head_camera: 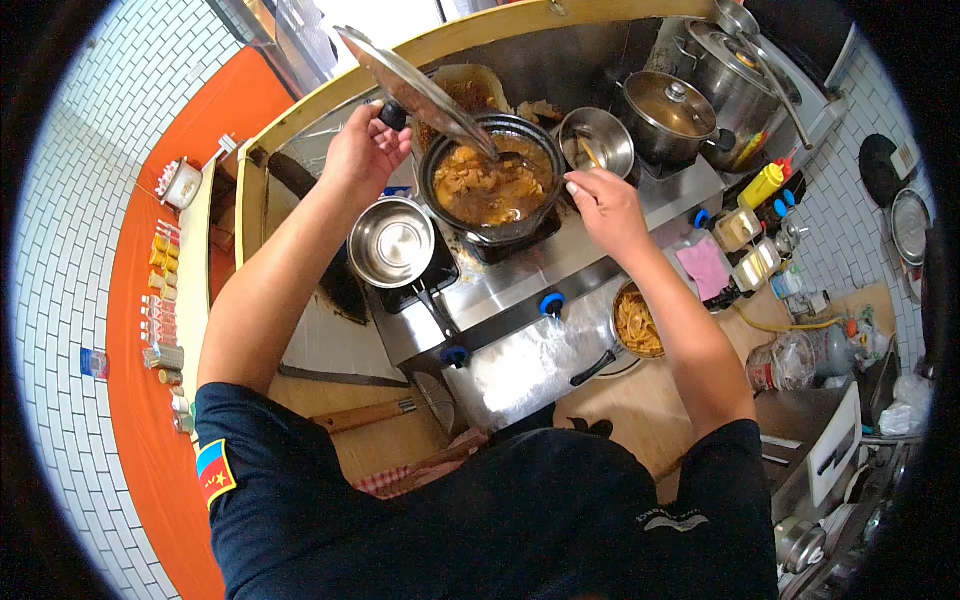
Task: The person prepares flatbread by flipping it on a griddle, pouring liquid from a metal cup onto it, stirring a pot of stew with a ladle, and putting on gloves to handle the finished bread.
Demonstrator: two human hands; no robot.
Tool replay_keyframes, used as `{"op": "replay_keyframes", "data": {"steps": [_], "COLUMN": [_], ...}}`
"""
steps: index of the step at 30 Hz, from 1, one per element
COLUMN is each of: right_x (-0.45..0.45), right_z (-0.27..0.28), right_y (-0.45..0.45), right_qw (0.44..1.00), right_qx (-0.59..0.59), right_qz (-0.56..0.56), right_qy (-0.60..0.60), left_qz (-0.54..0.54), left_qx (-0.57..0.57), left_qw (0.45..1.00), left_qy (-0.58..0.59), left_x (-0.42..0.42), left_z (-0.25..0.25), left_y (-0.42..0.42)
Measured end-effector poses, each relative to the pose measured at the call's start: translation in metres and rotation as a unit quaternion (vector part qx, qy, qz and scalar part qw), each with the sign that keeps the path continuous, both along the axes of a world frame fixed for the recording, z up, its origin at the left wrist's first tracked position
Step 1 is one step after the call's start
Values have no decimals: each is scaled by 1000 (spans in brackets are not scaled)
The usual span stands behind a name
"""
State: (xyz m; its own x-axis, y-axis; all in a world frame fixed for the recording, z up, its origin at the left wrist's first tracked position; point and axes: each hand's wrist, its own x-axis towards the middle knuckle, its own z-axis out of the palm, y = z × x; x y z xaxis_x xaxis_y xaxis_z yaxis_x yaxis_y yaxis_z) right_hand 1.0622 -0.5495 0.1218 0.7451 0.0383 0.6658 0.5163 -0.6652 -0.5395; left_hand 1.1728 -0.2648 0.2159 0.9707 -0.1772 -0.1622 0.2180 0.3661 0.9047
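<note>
My left hand (pixel 367 154) grips the black knob (pixel 392 115) of a glass lid (pixel 427 86) with a metal rim. The lid is steeply tilted above a black pot (pixel 431 191), its lower edge close to the food. Brown stew (pixel 491 184) with chunks of meat fills much of the pot, which stands on a burner. At the pot's right rim is my right hand (pixel 607 210), fingers pinched together. They appear to hold the thin handle of a dark ladle (pixel 514 159) dipped in the stew; the handle is partly hidden.
A steel saucepan (pixel 391 244) sits on the left burner. Behind my right hand are a steel pan (pixel 611 139) and a lidded pot (pixel 667 109). A pan of noodles (pixel 636 322) lies below my right forearm. Squeeze bottles (pixel 763 186) and a pink cloth (pixel 703 268) are at the right.
</note>
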Motion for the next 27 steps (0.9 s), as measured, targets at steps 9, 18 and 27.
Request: {"op": "replay_keyframes", "data": {"steps": [9,18,27], "right_x": [-30,-41,-36], "right_z": [3,4,0], "right_y": [1,5,-1], "right_qw": [997,992,994], "right_qx": [-47,-98,-58], "right_qz": [32,23,-11], "right_qy": [-57,-81,-91], "left_qz": [0,7,-1], "left_qx": [7,17,24], "left_qw": [1000,1000,1000], "left_qy": [-3,-13,-19], "left_x": [0,-5,-6], "left_z": [2,4,3], "left_y": [1,-2,-2]}}
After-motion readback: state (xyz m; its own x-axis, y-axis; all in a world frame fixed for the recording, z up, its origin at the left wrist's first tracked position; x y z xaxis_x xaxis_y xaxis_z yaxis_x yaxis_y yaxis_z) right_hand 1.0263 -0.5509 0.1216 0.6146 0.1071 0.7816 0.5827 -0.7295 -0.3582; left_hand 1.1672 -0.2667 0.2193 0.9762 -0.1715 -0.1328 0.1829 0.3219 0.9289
